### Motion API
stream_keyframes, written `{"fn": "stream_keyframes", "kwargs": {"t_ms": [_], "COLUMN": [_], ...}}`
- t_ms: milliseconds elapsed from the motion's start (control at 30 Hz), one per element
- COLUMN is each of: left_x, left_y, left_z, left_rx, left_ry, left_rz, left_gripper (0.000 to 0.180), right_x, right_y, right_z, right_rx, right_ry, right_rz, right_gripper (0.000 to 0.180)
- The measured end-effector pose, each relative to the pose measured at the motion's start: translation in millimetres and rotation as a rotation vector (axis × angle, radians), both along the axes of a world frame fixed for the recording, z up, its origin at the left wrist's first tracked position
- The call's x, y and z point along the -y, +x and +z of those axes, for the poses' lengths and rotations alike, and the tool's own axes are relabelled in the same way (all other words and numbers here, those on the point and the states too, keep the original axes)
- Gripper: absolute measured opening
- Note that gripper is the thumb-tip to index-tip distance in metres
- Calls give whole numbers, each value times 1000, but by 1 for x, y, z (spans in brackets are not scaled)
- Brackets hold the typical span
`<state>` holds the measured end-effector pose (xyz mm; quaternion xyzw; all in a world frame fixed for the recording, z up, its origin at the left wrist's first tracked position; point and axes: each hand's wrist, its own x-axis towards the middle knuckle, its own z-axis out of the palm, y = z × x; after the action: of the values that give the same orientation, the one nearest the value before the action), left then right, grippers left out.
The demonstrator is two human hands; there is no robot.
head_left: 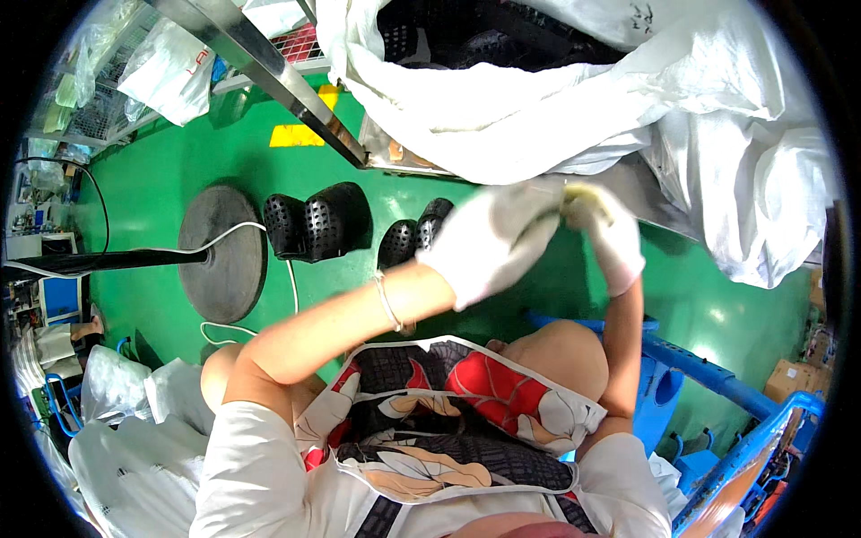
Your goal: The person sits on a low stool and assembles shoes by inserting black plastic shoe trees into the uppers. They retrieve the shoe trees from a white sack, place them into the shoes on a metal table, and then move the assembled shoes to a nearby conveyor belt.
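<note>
Both my hands wear white gloves and meet in front of me, above the green floor and just below a large white sack [538, 125]. My left hand [498, 242] reaches over from the left, its fingers curled and blurred by motion. My right hand [612, 235] is bent inward, with fingertips pinched close to those of the left. Whatever is between them is too small and smeared to name; a yellowish patch shows at the right fingertips. Dark pieces [484, 45] lie inside the sack's open mouth.
Black clog-like pieces with holes [336, 220] sit on the floor [152, 193] beside a round dark stand base [222, 255] and a white cable. A metal frame post [260, 76] slants at upper left. Blue metal framing [708, 372] stands at right, white bags [134, 466] at lower left.
</note>
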<state>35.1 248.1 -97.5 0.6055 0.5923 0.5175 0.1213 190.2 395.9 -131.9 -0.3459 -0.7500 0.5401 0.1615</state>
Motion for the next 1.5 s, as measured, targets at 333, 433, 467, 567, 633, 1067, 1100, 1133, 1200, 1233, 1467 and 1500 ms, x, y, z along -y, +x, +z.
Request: {"fn": "stream_keyframes", "kwargs": {"t_ms": [333,433,467,567,633,1067,1100,1133,1200,1233,1467,1500], "left_x": [-56,-44,-39,-35,-35,-39,-44,-47,-52,-56,-49,-48], "left_y": [-68,-66,-71,-81,-77,-98,-91,-90,-102,-102,-94,-95], "left_z": [-26,-29,-27,-39,-45,-41,-30,-25,-46,-49,-61,-61], "left_rx": [-356,-600,-574,-514,-515,-504,-485,-473,-463,-455,-472,-459], "left_ry": [-587,-834,-845,-759,-714,-186,-251,-389,-369,-368,-279,-258], "left_rz": [113,-74,-130,-173,-159,630,556,483,429,401,397,394], "left_gripper": [53,53,53,58,54,42,46,50,40,37,33,33], "right_x": [-71,-80,-82,-79,-81,-118,-128,-136,-125,-121,-126,-124], "right_y": [-153,-137,-128,-106,-101,-134,-137,-147,-163,-165,-160,-161], "right_z": [40,28,23,28,20,2,-2,-8,1,6,10,11], "right_rx": [297,765,747,831,828,368,374,293,89,88,-180,-181], "right_ry": [923,876,951,812,817,560,559,325,-161,-161,-579,-580], "right_rz": [465,448,383,275,264,-359,-365,-381,-353,-357,-425,-423], "right_gripper": [30,33,33,31,31,90,90,93,101,101,87,87]}}
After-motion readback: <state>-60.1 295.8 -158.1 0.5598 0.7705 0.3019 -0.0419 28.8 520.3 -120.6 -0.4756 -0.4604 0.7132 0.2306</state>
